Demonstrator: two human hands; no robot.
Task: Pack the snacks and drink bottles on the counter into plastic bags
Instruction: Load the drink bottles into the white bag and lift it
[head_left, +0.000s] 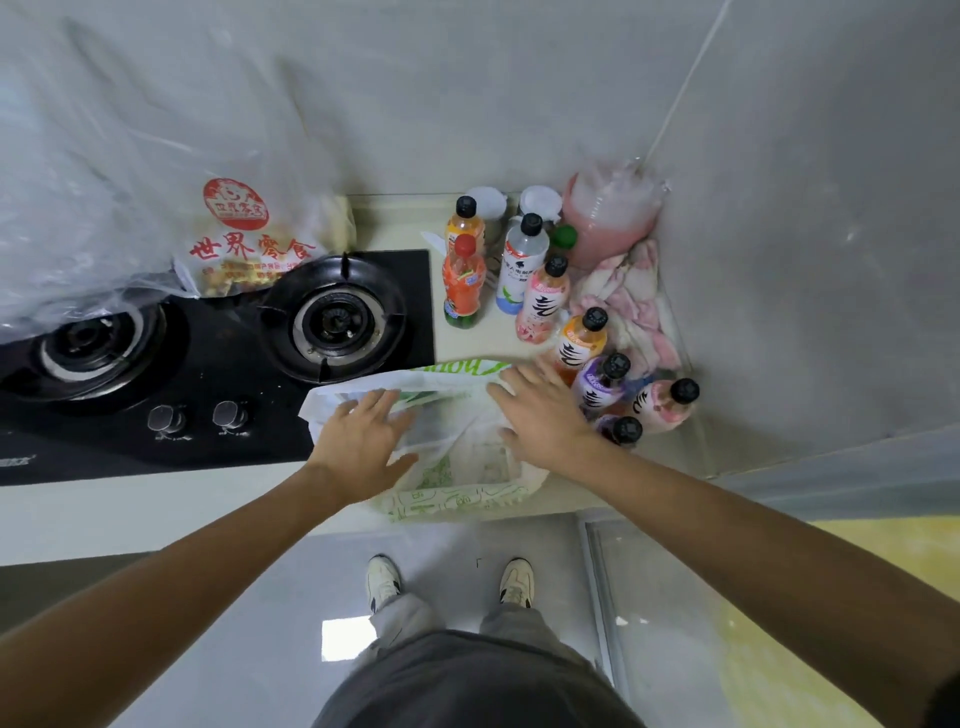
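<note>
Kitchen counter (467, 340), both hands (363, 434) spread flat on white plastic bag (452, 467), bottles (524, 265) beside

Grey tiled walls (519, 78) meet in corner; black gas hob (208, 374) in pale counter (156, 514); glossy grey floor (260, 623).

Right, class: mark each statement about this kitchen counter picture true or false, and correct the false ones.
1. Both hands rest on the white-and-green plastic bag. True: left hand, right hand.
2. The drink bottles stand left of the gas stove. False: they stand to its right, near the corner.
3. A bag with red print sits behind the burners. True.
4. The right hand holds a bottle. False: it lies open on the bag, beside the purple-label bottle.
5. The orange-label bottle with the red cap lies flat. False: it stands upright.
</note>
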